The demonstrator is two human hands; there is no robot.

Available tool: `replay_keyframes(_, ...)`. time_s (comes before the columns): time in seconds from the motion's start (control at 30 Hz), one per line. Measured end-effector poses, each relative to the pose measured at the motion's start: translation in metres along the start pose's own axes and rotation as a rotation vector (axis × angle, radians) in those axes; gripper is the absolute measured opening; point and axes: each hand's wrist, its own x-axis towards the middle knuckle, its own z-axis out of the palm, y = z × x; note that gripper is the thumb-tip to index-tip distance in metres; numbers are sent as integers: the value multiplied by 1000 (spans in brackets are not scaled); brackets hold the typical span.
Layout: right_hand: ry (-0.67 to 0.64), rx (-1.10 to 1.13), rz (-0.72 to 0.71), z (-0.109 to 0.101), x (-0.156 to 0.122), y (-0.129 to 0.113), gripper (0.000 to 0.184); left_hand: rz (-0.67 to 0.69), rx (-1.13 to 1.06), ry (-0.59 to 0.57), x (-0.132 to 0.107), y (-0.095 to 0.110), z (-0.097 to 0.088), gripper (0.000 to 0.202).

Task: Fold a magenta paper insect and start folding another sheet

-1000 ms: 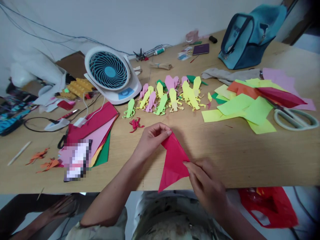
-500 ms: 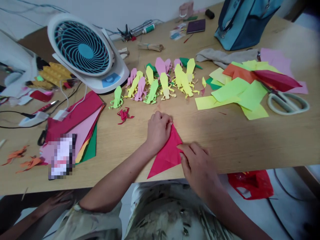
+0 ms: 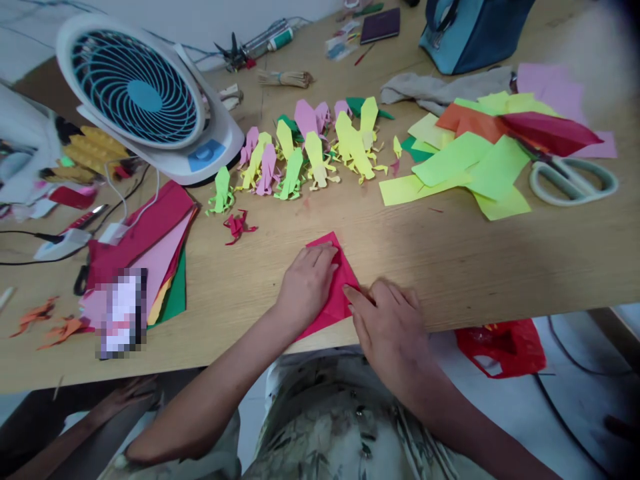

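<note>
A folded sheet of red paper (image 3: 345, 273) lies near the front edge of the table, its upper end pointed. My left hand (image 3: 307, 287) rests over its left side, fingers stretched across the paper and pressing it down. Much of the sheet is hidden beneath that hand. At the right edge of the paper is my right hand (image 3: 387, 320), index fingertip on a fold and thumb just below, the other fingers curled. Beyond them stands a small red origami frog (image 3: 239, 227). Several yellow, green and pink paper frogs (image 3: 316, 160) are grouped farther back.
Left are a white fan (image 3: 145, 97), stacked coloured paper (image 3: 145, 233) and orange paper figures (image 3: 35, 315). Loose green and yellow sheets (image 3: 453, 163) lie right, beside scissors (image 3: 575, 180). A blue bag (image 3: 475, 33) stands behind. Another person's hand (image 3: 125, 393) shows below the table's left side.
My left hand has moved from the paper's top point to lie flatter over its left side. The upper end of the paper looks wider. The whole view has shifted slightly.
</note>
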Motion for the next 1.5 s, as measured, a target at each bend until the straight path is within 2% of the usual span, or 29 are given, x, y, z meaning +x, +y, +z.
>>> replay_keyframes(0.13, 47, -8, -61, -1, -8, 6, 26, 31, -8, -52, -19, 8, 4, 43)
replay_keyframes(0.5, 140, 49, -226, -4, -29, 25, 22, 80, -35, -137, -19, 9, 5, 56)
replay_keyframes(0.73, 173, 151, -175, -7, -37, 31, 35, 53, -117, -160, -21, 7, 6, 61)
replay_keyframes(0.97, 127, 123, -143, -9, -36, 28, 30, 44, -148, -209, -22, 1, 2, 63)
replay_keyframes(1.1, 65, 233, -207, -10, -32, 20, 26, 131, -204, -262, -18, -15, -5, 62)
replay_keyframes(1.23, 110, 298, -264, -7, -32, 17, 21, 202, -245, -302, -12, -28, -8, 62)
replay_keyframes(1.33, 119, 269, -276, -4, -35, 21, 24, 201, -266, -306, -9, -30, -9, 62)
replay_keyframes(1.5, 43, 133, -333, -1, -38, 24, 31, 195, -280, -319, -7, -27, -10, 62)
